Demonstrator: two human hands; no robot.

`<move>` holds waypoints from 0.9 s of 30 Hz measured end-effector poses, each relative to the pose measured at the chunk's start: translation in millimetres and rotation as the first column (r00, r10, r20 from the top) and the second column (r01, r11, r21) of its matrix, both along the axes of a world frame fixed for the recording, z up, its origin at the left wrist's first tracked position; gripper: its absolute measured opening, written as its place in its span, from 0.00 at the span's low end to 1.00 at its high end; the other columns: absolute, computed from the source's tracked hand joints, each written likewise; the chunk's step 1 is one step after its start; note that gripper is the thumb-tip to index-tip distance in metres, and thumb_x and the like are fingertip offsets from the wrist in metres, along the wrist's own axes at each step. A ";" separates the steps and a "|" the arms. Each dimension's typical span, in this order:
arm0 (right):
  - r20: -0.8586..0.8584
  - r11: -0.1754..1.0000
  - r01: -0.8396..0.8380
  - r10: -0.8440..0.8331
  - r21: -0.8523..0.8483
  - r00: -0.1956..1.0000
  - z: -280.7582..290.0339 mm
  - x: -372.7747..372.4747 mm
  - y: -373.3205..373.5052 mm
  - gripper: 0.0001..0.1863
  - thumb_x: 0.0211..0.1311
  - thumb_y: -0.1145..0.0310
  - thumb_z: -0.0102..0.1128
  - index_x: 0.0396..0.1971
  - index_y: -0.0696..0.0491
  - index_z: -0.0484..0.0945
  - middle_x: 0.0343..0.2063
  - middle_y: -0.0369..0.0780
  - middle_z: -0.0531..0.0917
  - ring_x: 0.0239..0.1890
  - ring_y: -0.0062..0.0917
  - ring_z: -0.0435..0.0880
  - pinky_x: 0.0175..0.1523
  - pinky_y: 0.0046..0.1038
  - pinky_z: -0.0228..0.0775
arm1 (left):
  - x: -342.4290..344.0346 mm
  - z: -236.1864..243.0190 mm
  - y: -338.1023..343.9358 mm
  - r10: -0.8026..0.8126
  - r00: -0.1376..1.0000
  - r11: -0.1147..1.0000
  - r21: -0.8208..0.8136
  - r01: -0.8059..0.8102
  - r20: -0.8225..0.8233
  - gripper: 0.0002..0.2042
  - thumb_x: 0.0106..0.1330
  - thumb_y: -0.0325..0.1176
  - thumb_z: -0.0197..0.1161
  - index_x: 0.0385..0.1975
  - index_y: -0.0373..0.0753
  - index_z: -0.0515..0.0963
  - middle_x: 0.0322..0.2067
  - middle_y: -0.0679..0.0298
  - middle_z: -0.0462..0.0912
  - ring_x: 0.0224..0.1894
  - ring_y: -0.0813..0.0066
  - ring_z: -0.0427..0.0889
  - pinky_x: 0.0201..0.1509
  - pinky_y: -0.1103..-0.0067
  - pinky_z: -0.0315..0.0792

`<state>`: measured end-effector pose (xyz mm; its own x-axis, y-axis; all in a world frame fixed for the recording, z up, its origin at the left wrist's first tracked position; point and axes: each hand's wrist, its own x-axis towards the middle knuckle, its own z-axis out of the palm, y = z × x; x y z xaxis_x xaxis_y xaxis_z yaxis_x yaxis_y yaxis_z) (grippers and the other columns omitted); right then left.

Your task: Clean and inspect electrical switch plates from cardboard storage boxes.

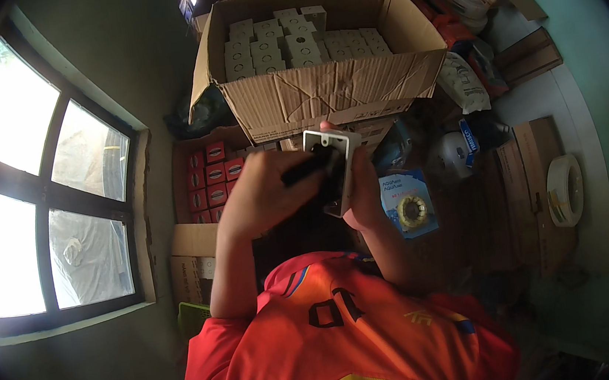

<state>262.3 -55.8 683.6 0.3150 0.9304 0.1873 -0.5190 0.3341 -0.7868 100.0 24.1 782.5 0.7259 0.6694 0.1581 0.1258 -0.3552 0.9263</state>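
Observation:
In the centre my right hand grips a white rectangular plastic box or frame, held tilted up with a dark inner area and a small hole at its top rim. My left hand, fingers curled, holds a black object against the inside of the white piece. I cannot make out what this black object is, and my left fingertips are partly hidden behind it.
A large open carton of white junction boxes stands ahead, above red small boxes. At right are a blue package, cardboard, a white coil and sacks. A window is at left.

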 end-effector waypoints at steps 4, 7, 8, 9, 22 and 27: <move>-0.037 0.999 -0.040 0.041 0.021 0.998 12.8 -2.0 4.7 0.35 0.83 0.44 0.39 0.76 0.55 0.61 0.69 0.39 0.73 0.67 0.23 0.75 0.70 0.32 0.69 | 0.7 -5.9 -0.8 0.082 0.991 0.973 -0.226 -0.055 0.109 0.14 0.66 0.30 0.68 0.48 0.27 0.84 0.30 0.67 0.87 0.34 0.89 0.79 0.38 0.81 0.77; 0.229 0.995 0.033 -0.054 0.095 0.972 18.8 2.6 4.7 0.35 0.83 0.45 0.41 0.75 0.57 0.62 0.67 0.40 0.74 0.66 0.24 0.75 0.70 0.32 0.67 | -6.5 -5.2 5.6 -0.011 0.993 0.993 -0.112 0.025 0.117 0.14 0.66 0.29 0.68 0.46 0.27 0.85 0.29 0.64 0.88 0.32 0.87 0.80 0.36 0.80 0.77; 0.340 0.991 0.026 -0.069 0.128 0.938 19.8 5.6 3.3 0.35 0.83 0.45 0.41 0.75 0.58 0.62 0.66 0.40 0.75 0.66 0.24 0.75 0.71 0.31 0.66 | -14.4 0.6 13.5 -0.142 0.985 0.981 -0.120 0.153 0.094 0.13 0.65 0.29 0.69 0.45 0.27 0.85 0.29 0.63 0.88 0.32 0.86 0.80 0.36 0.80 0.77; 0.338 0.994 0.026 -0.062 0.109 0.939 20.2 8.4 2.2 0.34 0.83 0.46 0.41 0.74 0.58 0.63 0.66 0.40 0.75 0.65 0.24 0.76 0.70 0.31 0.67 | -22.2 8.1 21.3 -0.268 0.961 0.952 -0.133 0.276 0.072 0.13 0.65 0.29 0.69 0.44 0.27 0.85 0.29 0.62 0.88 0.31 0.86 0.81 0.36 0.80 0.77; 0.529 0.954 0.245 -0.300 0.173 0.794 22.3 15.8 0.7 0.33 0.83 0.50 0.38 0.73 0.60 0.61 0.65 0.43 0.72 0.67 0.28 0.71 0.71 0.33 0.62 | 17.7 -4.6 -25.4 0.114 0.963 0.839 0.543 0.039 -0.246 0.15 0.53 0.29 0.68 0.42 0.38 0.83 0.32 0.59 0.82 0.33 0.51 0.85 0.36 0.62 0.80; 0.464 0.982 0.179 -0.190 0.068 0.865 22.7 13.0 -1.1 0.34 0.84 0.47 0.32 0.74 0.59 0.61 0.62 0.44 0.74 0.63 0.27 0.73 0.69 0.32 0.63 | 21.1 -9.6 -20.4 0.104 0.985 0.805 0.593 -0.002 -0.138 0.11 0.57 0.33 0.69 0.38 0.38 0.78 0.35 0.56 0.81 0.33 0.50 0.85 0.31 0.60 0.80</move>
